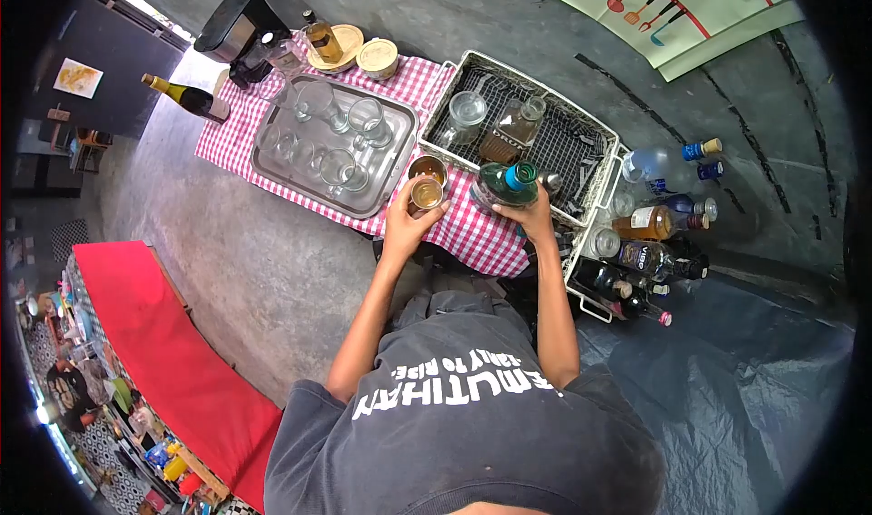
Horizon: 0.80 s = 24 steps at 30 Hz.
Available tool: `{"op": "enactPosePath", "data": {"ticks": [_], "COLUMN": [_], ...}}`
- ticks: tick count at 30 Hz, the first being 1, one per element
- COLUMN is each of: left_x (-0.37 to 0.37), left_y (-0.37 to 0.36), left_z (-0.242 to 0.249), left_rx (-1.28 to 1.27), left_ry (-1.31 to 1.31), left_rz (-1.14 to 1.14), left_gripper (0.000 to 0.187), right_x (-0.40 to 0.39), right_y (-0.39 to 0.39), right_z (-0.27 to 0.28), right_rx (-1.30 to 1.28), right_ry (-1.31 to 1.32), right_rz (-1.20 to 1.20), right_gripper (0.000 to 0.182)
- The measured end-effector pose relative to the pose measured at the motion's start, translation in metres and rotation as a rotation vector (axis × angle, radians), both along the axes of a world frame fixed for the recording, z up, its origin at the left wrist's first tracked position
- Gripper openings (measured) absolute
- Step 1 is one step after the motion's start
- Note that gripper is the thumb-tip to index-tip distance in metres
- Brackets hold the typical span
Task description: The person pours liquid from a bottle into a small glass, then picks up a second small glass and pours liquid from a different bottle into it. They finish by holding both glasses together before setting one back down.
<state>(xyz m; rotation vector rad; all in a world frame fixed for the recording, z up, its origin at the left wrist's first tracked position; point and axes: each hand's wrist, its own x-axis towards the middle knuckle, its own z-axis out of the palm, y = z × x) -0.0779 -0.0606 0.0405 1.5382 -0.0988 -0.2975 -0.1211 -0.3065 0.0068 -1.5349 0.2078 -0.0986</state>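
Observation:
My left hand (pixel 407 224) is closed around a small cup (pixel 426 194) with pale amber liquid in it. Just beyond that cup is a round metal cup (pixel 429 163) with a brownish inside, partly covered by the small one. A dark green bottle (pixel 498 186) with a blue band at its neck is gripped by my right hand (pixel 530 217), close to the wire basket's near edge. Both hands are over the pink checkered cloth (pixel 468 233). A silver cap-like top (pixel 549 183) shows beside the bottle.
A metal tray (pixel 272 152) on the cloth carries several glass mugs. The white wire basket (pixel 472 61) holds a glass and a square bottle (pixel 513 133). Several bottles (pixel 647 222) crowd the right side. A wine bottle (pixel 186 97) stands at the far left.

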Motion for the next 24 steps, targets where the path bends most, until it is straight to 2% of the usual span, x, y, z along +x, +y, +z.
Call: {"op": "enactPosePath", "data": {"ticks": [8,14,19,24], "left_x": [0.004,0.007,0.011,0.013], "left_y": [-0.006,-0.007,-0.005,-0.004], "left_z": [-0.003,-0.011,-0.014,-0.009], "left_rx": [-0.012,-0.061,-0.008,-0.010], "left_ry": [-0.019,-0.016,-0.107,-0.066], "left_rz": [-0.006,-0.024,-0.003,-0.044], "left_gripper": [0.050,0.048,0.046,0.046], "right_x": [-0.008,-0.011,-0.018,-0.021], "right_y": [-0.003,0.001,0.006,0.012], "right_z": [-0.005,0.000,-0.006,0.002], "right_rx": [-0.011,-0.040,-0.145,-0.188], "right_ry": [0.040,0.035,0.034,0.035], "right_rz": [0.000,-0.053,-0.044,-0.112], "right_gripper": [0.064,0.074,0.082,0.087]}}
